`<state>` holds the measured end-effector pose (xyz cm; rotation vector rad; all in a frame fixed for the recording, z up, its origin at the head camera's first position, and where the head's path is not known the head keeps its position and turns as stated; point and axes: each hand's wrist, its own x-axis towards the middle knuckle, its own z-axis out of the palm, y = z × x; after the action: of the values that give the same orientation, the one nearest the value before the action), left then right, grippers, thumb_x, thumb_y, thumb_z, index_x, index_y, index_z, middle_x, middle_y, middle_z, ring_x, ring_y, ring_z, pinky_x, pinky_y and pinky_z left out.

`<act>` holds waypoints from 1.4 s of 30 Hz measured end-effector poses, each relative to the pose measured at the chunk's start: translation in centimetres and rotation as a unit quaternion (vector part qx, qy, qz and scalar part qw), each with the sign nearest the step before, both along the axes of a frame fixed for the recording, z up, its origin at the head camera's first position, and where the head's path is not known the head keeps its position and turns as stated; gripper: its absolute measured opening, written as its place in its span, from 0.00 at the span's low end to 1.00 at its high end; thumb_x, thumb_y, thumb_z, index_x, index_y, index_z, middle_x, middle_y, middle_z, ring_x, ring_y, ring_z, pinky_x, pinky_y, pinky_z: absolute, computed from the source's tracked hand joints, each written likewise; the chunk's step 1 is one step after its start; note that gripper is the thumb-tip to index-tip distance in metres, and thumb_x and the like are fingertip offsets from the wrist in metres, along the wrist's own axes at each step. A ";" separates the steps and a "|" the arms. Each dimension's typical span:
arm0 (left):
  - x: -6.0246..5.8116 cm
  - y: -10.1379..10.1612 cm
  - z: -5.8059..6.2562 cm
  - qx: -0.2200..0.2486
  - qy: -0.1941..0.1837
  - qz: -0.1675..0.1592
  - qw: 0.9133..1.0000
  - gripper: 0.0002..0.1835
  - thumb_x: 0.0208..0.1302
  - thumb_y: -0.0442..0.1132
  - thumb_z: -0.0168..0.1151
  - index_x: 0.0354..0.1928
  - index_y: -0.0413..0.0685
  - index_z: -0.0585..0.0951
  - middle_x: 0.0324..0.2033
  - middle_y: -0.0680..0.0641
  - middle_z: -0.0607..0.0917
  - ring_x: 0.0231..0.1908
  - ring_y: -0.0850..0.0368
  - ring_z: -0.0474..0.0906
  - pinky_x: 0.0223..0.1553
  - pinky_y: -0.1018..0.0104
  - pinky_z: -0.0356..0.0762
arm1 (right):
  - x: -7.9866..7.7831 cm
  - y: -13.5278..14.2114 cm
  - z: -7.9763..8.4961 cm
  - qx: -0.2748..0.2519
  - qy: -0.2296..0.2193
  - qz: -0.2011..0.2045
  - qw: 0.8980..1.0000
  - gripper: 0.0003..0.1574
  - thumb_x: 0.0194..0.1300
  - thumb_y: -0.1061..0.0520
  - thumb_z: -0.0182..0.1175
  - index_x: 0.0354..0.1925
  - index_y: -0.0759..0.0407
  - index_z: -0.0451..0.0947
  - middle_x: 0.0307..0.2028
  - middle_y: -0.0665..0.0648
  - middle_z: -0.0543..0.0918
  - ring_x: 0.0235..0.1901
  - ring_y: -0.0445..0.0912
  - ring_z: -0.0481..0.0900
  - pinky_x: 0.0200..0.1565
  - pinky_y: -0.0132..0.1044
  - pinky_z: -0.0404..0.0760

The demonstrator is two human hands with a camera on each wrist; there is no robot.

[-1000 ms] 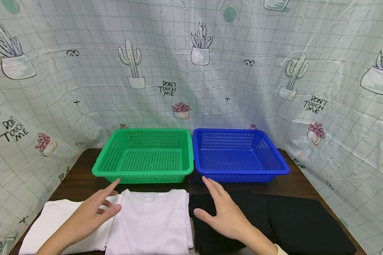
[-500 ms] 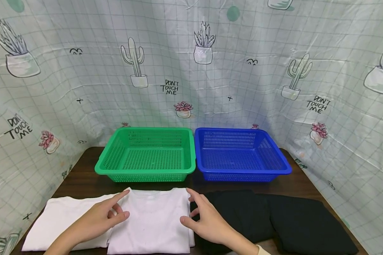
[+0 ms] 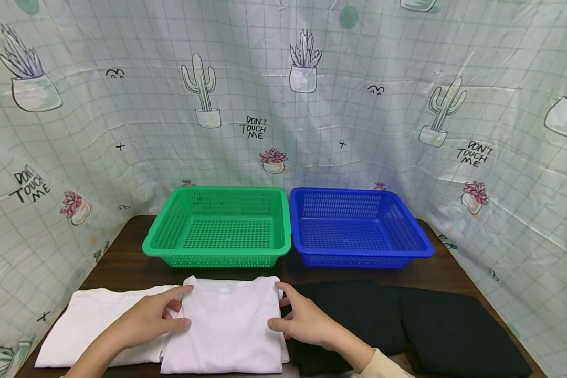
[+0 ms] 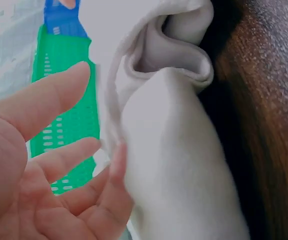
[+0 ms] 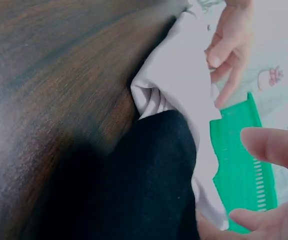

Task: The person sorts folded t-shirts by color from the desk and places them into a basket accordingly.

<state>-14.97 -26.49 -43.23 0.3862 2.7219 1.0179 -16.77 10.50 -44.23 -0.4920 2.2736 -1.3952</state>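
Observation:
A folded white T-shirt [image 3: 229,325] lies at the front middle of the table, its neckline toward the green basket [image 3: 217,261]. My left hand [image 3: 146,318] is at its left edge, thumb over the top and fingers spread along the side. At the opposite edge is my right hand [image 3: 309,320], posed likewise. In the left wrist view, the left hand's thumb [image 4: 59,95] stands apart from the cloth while the lower fingers meet the layered edge. The right wrist view has the right thumb [image 5: 269,145] raised off the shirt [image 5: 179,65]; the lower fingers are partly hidden by black cloth.
Another folded white garment [image 3: 92,320] lies to the left, partly under the left forearm. Two folded black garments, a nearer one [image 3: 359,315] and an outer one [image 3: 458,331], lie to the right. A blue basket [image 3: 359,261] adjoins the green one. A patterned curtain [image 3: 283,115] encloses the table [image 3: 123,262].
My right hand has moved left from above the black garment to the white T-shirt's right edge. My left hand has shifted slightly right to its left edge, and both are lower.

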 end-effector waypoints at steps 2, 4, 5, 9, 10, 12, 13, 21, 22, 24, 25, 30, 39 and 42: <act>-0.2 0.2 -0.1 0.017 -0.013 -0.005 1.000 0.40 0.62 0.47 0.78 0.74 0.42 0.75 0.45 0.49 0.85 0.40 0.59 0.80 0.39 0.67 0.78 | -0.2 -0.2 -0.2 -0.027 -0.034 -0.005 0.999 0.53 0.69 0.56 0.71 0.82 0.61 0.56 0.60 0.68 0.74 0.38 0.51 0.88 0.39 0.47 0.90; -0.3 0.6 -0.3 0.031 -0.024 -0.011 0.999 0.39 0.61 0.44 0.79 0.73 0.41 0.75 0.43 0.49 0.83 0.39 0.59 0.78 0.38 0.68 0.76 | -0.5 -0.4 -0.4 -0.041 -0.053 -0.012 0.998 0.51 0.68 0.59 0.71 0.81 0.61 0.58 0.57 0.67 0.74 0.39 0.52 0.87 0.39 0.49 0.90; -0.4 0.8 -0.4 0.036 -0.029 -0.013 0.999 0.39 0.61 0.43 0.79 0.73 0.41 0.76 0.42 0.49 0.82 0.38 0.59 0.78 0.38 0.68 0.75 | -0.6 -0.6 -0.5 -0.046 -0.057 -0.016 0.997 0.50 0.68 0.60 0.72 0.80 0.61 0.59 0.55 0.66 0.74 0.39 0.52 0.86 0.39 0.49 0.90; -0.7 1.5 -0.6 0.059 -0.054 -0.011 0.997 0.38 0.61 0.40 0.79 0.72 0.42 0.76 0.40 0.48 0.79 0.38 0.57 0.75 0.38 0.68 0.73 | -0.9 -0.8 -1.0 -0.056 -0.050 -0.029 0.997 0.50 0.65 0.64 0.73 0.79 0.60 0.62 0.52 0.64 0.74 0.38 0.50 0.84 0.37 0.47 0.89; -0.7 1.6 -0.6 0.069 -0.062 -0.006 0.996 0.38 0.62 0.40 0.79 0.72 0.42 0.75 0.40 0.48 0.78 0.38 0.56 0.74 0.39 0.68 0.73 | -0.9 -0.8 -1.1 -0.059 -0.048 -0.032 0.997 0.50 0.64 0.65 0.73 0.78 0.59 0.62 0.52 0.64 0.74 0.37 0.50 0.84 0.36 0.46 0.88; -0.7 1.7 -0.6 0.098 -0.075 -0.005 0.992 0.38 0.62 0.38 0.78 0.73 0.40 0.74 0.41 0.46 0.76 0.38 0.55 0.73 0.39 0.68 0.72 | -0.9 -0.8 -1.3 -0.068 -0.052 -0.036 0.996 0.50 0.64 0.67 0.73 0.78 0.58 0.63 0.52 0.64 0.73 0.35 0.49 0.84 0.36 0.44 0.87; -0.6 1.6 -0.6 0.110 -0.083 -0.004 0.990 0.38 0.63 0.38 0.78 0.73 0.40 0.74 0.42 0.45 0.75 0.37 0.55 0.72 0.38 0.68 0.72 | -0.9 -0.8 -1.3 -0.073 -0.056 -0.037 0.995 0.49 0.64 0.67 0.73 0.78 0.57 0.64 0.53 0.64 0.73 0.35 0.49 0.84 0.36 0.43 0.87; -0.2 1.0 -1.1 0.155 -0.123 -0.009 0.980 0.37 0.64 0.37 0.77 0.73 0.40 0.73 0.47 0.41 0.71 0.32 0.56 0.69 0.37 0.69 0.71 | -1.0 -1.2 -1.5 -0.113 -0.080 -0.041 0.990 0.48 0.63 0.69 0.72 0.77 0.56 0.66 0.53 0.65 0.75 0.40 0.51 0.86 0.39 0.46 0.90; -0.2 1.0 -1.2 0.161 -0.125 -0.009 0.979 0.37 0.64 0.37 0.77 0.73 0.40 0.73 0.47 0.42 0.70 0.33 0.56 0.69 0.38 0.70 0.71 | -1.0 -1.3 -1.6 -0.112 -0.080 -0.042 0.990 0.49 0.63 0.69 0.73 0.77 0.55 0.67 0.53 0.65 0.75 0.41 0.51 0.86 0.40 0.46 0.90; -0.3 1.1 -1.4 0.175 -0.128 -0.007 0.976 0.36 0.65 0.37 0.77 0.73 0.40 0.73 0.47 0.42 0.69 0.33 0.57 0.69 0.39 0.70 0.72 | -1.1 -1.4 -1.7 -0.112 -0.083 -0.045 0.989 0.49 0.62 0.70 0.73 0.78 0.55 0.67 0.53 0.65 0.75 0.43 0.51 0.84 0.41 0.46 0.89; -0.3 1.1 -1.5 0.181 -0.131 -0.007 0.975 0.36 0.65 0.38 0.76 0.73 0.40 0.73 0.47 0.42 0.69 0.34 0.56 0.70 0.40 0.71 0.72 | -1.2 -1.4 -1.8 -0.112 -0.084 -0.045 0.989 0.50 0.62 0.71 0.73 0.78 0.54 0.67 0.53 0.65 0.75 0.43 0.51 0.84 0.41 0.45 0.89; -0.1 1.2 -1.8 0.223 -0.148 -0.016 0.963 0.39 0.68 0.37 0.74 0.76 0.37 0.67 0.53 0.38 0.73 0.39 0.52 0.79 0.43 0.67 0.79 | -1.4 -1.0 -2.4 -0.170 -0.130 -0.043 0.976 0.52 0.64 0.72 0.70 0.80 0.56 0.64 0.57 0.66 0.74 0.48 0.51 0.84 0.45 0.46 0.89; 0.6 1.0 1.1 0.287 -0.131 -0.028 0.949 0.41 0.72 0.37 0.70 0.81 0.42 0.62 0.65 0.29 0.64 0.44 0.50 0.84 0.49 0.64 0.84 | -1.1 0.2 -0.3 -0.249 -0.142 -0.008 0.958 0.51 0.69 0.68 0.68 0.83 0.55 0.58 0.64 0.66 0.72 0.51 0.53 0.87 0.51 0.48 0.88; 0.6 0.8 3.1 0.299 -0.122 -0.035 0.946 0.40 0.74 0.35 0.68 0.82 0.45 0.61 0.67 0.30 0.63 0.47 0.49 0.85 0.51 0.62 0.84 | -1.2 0.6 1.5 -0.255 -0.133 0.003 0.958 0.51 0.70 0.68 0.68 0.83 0.53 0.57 0.65 0.66 0.71 0.52 0.53 0.88 0.52 0.48 0.88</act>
<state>-14.37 -25.73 -40.15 0.4098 2.1213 1.7335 -17.98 11.06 -42.75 -0.4302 1.6918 -1.9214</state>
